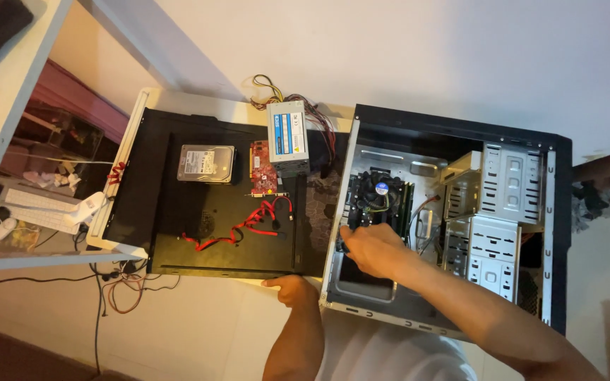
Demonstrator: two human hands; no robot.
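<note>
Motherboard (pixel 379 204) lies flat inside the open computer case (pixel 453 134), its long axis running away from you. Head view: your right hand (pixel 368 247) rests curled on its near edge, grip hidden; your left hand (pixel 291 288) clasps the table edge (pixel 199 271), farther off.

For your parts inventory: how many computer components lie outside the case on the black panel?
3: a hard drive at left, a red expansion card in the middle, a power supply beside the case. Others may be hidden.
</note>
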